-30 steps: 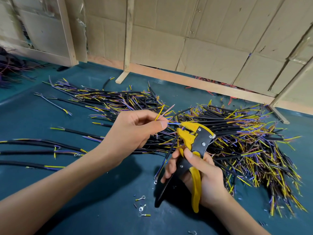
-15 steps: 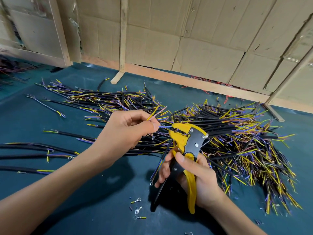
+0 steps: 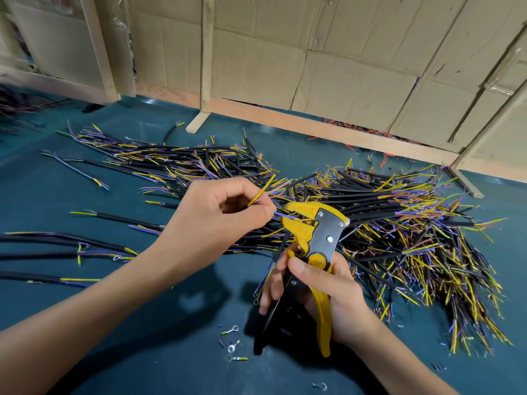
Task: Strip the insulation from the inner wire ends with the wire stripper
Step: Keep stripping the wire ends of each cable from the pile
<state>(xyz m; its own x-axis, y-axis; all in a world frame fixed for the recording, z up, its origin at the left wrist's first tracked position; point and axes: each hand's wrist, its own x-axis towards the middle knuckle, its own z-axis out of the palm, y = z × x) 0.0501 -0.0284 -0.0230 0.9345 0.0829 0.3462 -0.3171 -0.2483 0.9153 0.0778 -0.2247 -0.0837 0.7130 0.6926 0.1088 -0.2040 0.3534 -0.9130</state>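
A thin blue wire (image 3: 285, 216) sticks out from the left hand (image 3: 219, 220) and its tip goes into the yellow mouth of the wire stripper (image 3: 313, 240). The left hand pinches this wire between thumb and fingers, and a yellow wire (image 3: 261, 191) pokes up from the same pinch. The right hand (image 3: 328, 297) is curled round the stripper's handles — one yellow, one black — with the thumb lying across the front, and it holds the tool up over the table (image 3: 142, 352). A black cable (image 3: 278, 258) hangs down just beside the tool. Behind both hands lies a big pile of black cables (image 3: 399, 223) with yellow and purple ends. A few small ring terminals (image 3: 232, 346) lie on the dark blue table near the right hand. Cardboard (image 3: 342, 67) stands at the back.
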